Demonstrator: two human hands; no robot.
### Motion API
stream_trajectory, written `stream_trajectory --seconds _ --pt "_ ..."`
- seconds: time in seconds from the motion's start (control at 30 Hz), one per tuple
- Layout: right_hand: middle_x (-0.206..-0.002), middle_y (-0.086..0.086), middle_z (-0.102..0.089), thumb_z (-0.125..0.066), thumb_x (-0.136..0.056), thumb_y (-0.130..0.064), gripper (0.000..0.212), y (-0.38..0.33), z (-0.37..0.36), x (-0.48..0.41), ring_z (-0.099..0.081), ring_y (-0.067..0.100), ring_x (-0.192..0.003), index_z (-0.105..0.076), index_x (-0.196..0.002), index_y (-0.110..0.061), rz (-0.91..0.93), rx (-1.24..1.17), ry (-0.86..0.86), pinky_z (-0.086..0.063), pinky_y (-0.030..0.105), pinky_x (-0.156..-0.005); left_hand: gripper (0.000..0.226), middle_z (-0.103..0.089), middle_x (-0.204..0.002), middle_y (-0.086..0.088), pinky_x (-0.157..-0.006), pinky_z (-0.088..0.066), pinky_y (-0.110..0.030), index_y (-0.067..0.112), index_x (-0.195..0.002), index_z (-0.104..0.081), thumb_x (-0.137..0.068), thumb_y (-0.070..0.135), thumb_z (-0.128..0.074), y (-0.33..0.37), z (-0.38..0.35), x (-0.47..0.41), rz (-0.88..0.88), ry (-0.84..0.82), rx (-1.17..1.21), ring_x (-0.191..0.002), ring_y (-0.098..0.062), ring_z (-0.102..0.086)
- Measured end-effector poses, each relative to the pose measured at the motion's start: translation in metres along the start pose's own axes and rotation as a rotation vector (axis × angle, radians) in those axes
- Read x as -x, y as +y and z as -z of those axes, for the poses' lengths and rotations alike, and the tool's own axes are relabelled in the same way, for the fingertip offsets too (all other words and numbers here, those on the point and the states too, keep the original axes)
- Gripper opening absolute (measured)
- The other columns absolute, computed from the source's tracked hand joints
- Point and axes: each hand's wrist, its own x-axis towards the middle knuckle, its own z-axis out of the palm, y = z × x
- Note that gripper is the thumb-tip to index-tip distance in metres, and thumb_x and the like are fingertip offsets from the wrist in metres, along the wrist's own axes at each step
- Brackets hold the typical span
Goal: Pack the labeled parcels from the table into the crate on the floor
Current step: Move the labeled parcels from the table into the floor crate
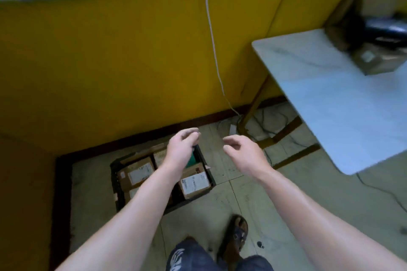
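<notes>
Brown cardboard white-labelled parcel (374,61) sits on the pale table (330,105), likely stiff and light; grip opposite sides. Left hand (180,149) and right hand (244,154) hover empty, fingers loosely curled, over the black crate (113,174).

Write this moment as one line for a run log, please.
left hand empty, over crate | right hand empty, over floor | crate holds labeled parcels | one parcel on table

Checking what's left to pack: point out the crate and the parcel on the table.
Black plastic crate (114,180): head view, left wall.
Brown cardboard parcel with white label (372,59): head view, labeled top face.
</notes>
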Motion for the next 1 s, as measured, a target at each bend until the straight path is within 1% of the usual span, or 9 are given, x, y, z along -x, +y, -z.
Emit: stream_trajectory --seconds 0.07,0.17,0.33,0.5,0.53,0.63,0.73,0.83,1.0 --pt "-0.132 -0.008 -0.059 -0.054 -0.096 -0.034 0.032 0.006 0.028 0.015 -0.055 0.007 -0.112 -0.059 -0.127 -0.03 -0.02 -0.06 0.051 -0.043 0.024 -0.092 0.013 -0.068 -0.112 0.013 -0.093 -0.048 -0.031 0.039 -0.097 -0.066 -0.098 0.031 -0.055 0.021 -0.024 0.014 -0.048 -0.054 -0.028 -0.11 -0.009 -0.062" --pt "-0.129 -0.01 -0.061 -0.055 -0.094 -0.034 0.031 0.023 0.075 0.035 -0.055 0.007 -0.111 -0.06 -0.125 -0.031 -0.039 -0.142 0.115 -0.042 0.024 -0.09 0.013 -0.07 -0.111 0.013 -0.101 -0.047 -0.036 0.037 -0.102 -0.067 -0.098 0.031 -0.056 0.047 -0.066 0.033 -0.107 -0.137 -0.048 -0.106 -0.007 -0.064" --pt "-0.122 -0.01 -0.065 -0.058 -0.092 -0.031 0.028 0.08 0.165 0.059 -0.058 0.008 -0.11 -0.065 -0.119 -0.029 -0.068 -0.239 0.25 -0.042 0.022 -0.091 0.012 -0.07 -0.111 0.009 -0.099 -0.049 -0.035 0.034 -0.103 -0.066 -0.098 0.028 -0.057 0.076 -0.163 0.063 -0.177 -0.255 -0.1 -0.105 -0.008 -0.064" --pt "-0.113 -0.01 -0.064 -0.059 -0.093 -0.027 0.027 0.165 0.263 0.074 -0.058 0.005 -0.097 -0.065 -0.12 -0.025 -0.08 -0.312 0.317 -0.042 0.02 -0.078 0.015 -0.072 -0.104 0.008 -0.077 -0.049 -0.022 0.022 -0.11 -0.067 -0.098 0.022 -0.058 0.097 -0.286 0.092 -0.188 -0.32 -0.085 -0.096 -0.007 -0.066" --pt "-0.11 -0.01 -0.064 -0.06 -0.093 -0.026 0.026 0.184 0.282 0.077 -0.058 0.005 -0.096 -0.065 -0.119 -0.025 -0.082 -0.329 0.341 -0.043 0.02 -0.077 0.015 -0.071 -0.103 0.007 -0.078 -0.048 -0.024 0.021 -0.11 -0.066 -0.098 0.021 -0.058 0.102 -0.312 0.097 -0.187 -0.331 -0.085 -0.095 -0.008 -0.066" --pt "-0.109 -0.009 -0.064 -0.061 -0.093 -0.023 0.025 0.235 0.334 0.085 -0.059 0.006 -0.098 -0.066 -0.118 -0.022 -0.089 -0.381 0.381 -0.044 0.023 -0.084 0.017 -0.068 -0.108 0.0 -0.084 -0.043 -0.029 0.015 -0.114 -0.064 -0.099 0.018 -0.056 0.115 -0.383 0.113 -0.195 -0.409 -0.113 -0.098 -0.016 -0.063" --pt "-0.108 -0.005 -0.065 -0.061 -0.093 -0.018 0.024 0.281 0.378 0.086 -0.059 0.006 -0.092 -0.066 -0.117 -0.018 -0.112 -0.432 0.421 -0.043 0.023 -0.082 0.021 -0.067 -0.109 -0.004 -0.085 -0.042 -0.028 0.012 -0.118 -0.064 -0.099 0.015 -0.055 0.124 -0.441 0.124 -0.211 -0.45 -0.15 -0.098 -0.017 -0.061" --pt "-0.107 -0.003 -0.064 -0.061 -0.093 -0.016 0.026 0.312 0.412 0.074 -0.059 0.013 -0.102 -0.066 -0.118 -0.014 -0.13 -0.46 0.443 -0.041 0.023 -0.085 0.018 -0.068 -0.107 -0.005 -0.079 -0.043 -0.025 0.014 -0.113 -0.066 -0.098 0.012 -0.055 0.131 -0.483 0.124 -0.206 -0.454 -0.152 -0.093 -0.016 -0.061" --pt "-0.111 -0.004 -0.065 -0.061 -0.094 -0.02 0.025 0.34 0.448 0.032 -0.059 0.013 -0.104 -0.065 -0.118 -0.018 -0.14 -0.478 0.39 -0.044 0.025 -0.087 0.02 -0.069 -0.11 -0.005 -0.085 -0.043 -0.027 0.013 -0.116 -0.066 -0.098 0.014 -0.055 0.144 -0.535 0.093 -0.197 -0.422 -0.153 -0.096 -0.016 -0.062"
